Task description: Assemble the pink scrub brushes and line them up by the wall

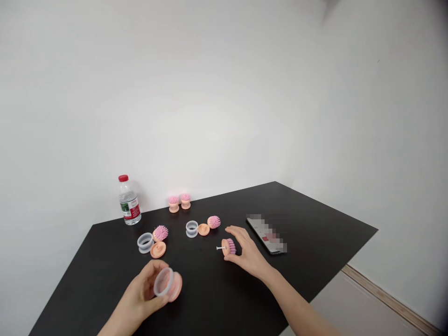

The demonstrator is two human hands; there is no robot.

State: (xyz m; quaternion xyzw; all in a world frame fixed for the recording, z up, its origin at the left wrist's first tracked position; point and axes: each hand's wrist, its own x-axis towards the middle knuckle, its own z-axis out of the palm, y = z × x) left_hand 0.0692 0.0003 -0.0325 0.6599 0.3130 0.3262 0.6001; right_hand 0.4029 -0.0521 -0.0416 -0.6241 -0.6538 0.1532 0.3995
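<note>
My left hand [143, 293] grips a peach round cap [176, 286] with a clear plastic ring [163, 282] against it. My right hand [249, 252] pinches a pink-bristled brush head [228, 246] with a peach base, and a thin white pin [220, 248] sticks out to the left. Nearest my left hand lie a clear ring [145, 242], a peach disc [158, 249] and a pink brush head [160, 233]. Closer to my right hand are another ring [192, 228], peach disc [203, 229] and brush head [213, 222].
Two assembled pink brushes [174, 204] stand upright at the back of the black table [196, 266]. A water bottle with a red cap [129, 200] stands by the wall. A phone [266, 235] with a blurred screen lies just beyond my right hand.
</note>
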